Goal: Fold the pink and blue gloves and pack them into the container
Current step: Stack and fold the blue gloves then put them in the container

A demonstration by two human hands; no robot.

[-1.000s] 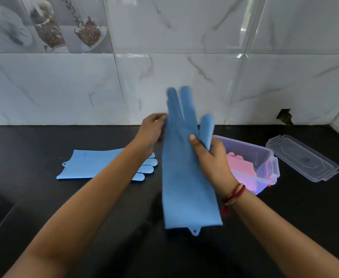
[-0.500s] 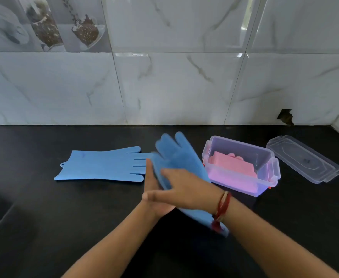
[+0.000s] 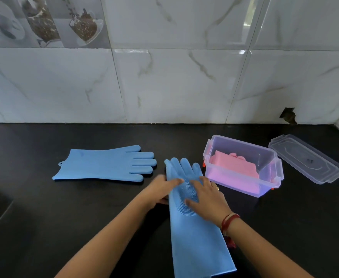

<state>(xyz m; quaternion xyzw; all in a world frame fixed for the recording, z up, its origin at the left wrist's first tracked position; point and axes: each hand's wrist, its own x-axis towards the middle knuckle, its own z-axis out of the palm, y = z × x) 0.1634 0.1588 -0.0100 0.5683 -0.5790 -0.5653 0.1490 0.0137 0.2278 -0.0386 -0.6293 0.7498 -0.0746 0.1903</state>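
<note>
- The near blue glove [image 3: 194, 227] lies flat on the black desk [image 3: 44, 217], bristled palm up, its long axis running away from the person: cuff toward the body, finger ends toward the wall.
- Both hands rest on its palm area. The left hand [image 3: 160, 189] sits at the glove's left edge, the right hand [image 3: 206, 197] on the right half, fingers [image 3: 192, 201] spread flat and released, pressing rather than pinching. Neither hand grips anything.
- The fold likely turns on that axis: the glove's finger ends lie just beyond the hands and the cuff lies behind them, so one end has to be brought over the other.
- The container [image 3: 265, 153] stands just right of the glove's finger ends, open, with folded pink gloves [image 3: 234, 167] already inside. The right hand is the nearer one to it.
- The second blue glove [image 3: 100, 165] lies flat to the left, long axis sideways, finger ends pointing right, near but apart from the first; the left hand is closer to it.
- The lid [image 3: 305, 157] lies off, right of the container.
</note>
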